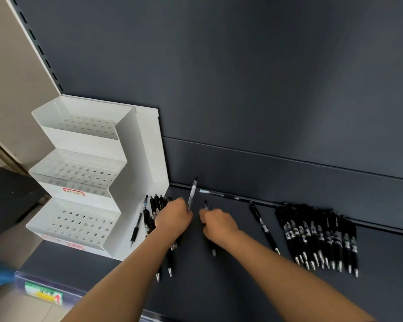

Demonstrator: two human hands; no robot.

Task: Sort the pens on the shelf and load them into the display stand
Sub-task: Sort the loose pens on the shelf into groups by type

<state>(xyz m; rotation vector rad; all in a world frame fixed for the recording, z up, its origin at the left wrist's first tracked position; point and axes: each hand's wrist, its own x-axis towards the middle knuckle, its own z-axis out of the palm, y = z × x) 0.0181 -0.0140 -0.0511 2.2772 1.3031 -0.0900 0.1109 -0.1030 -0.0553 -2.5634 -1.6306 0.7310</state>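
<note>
The clear-barrelled pen (192,194) stands nearly upright in my left hand (173,219), pinched between curled fingers near its lower end, its black cap end pointing toward the back of the shelf (242,287). My right hand (219,225) is just beside it, fingers curled round a black pen (213,251); its button end pokes out above my fist and its silver tip points at the shelf's front edge. Under my left wrist lies a loose heap of black pens (157,205), close to the shelf's left end. Just left of the heap, a slim pen (139,223) lies by itself against the white display stand (147,145), which fills the back left corner; its three stepped tiers of holes hold no pens. To the right of my hands a single black pen (263,226) lies apart, then a tidy row of black pens (321,240), tips toward the front edge. Another pen (219,195) lies along the back edge.
</note>
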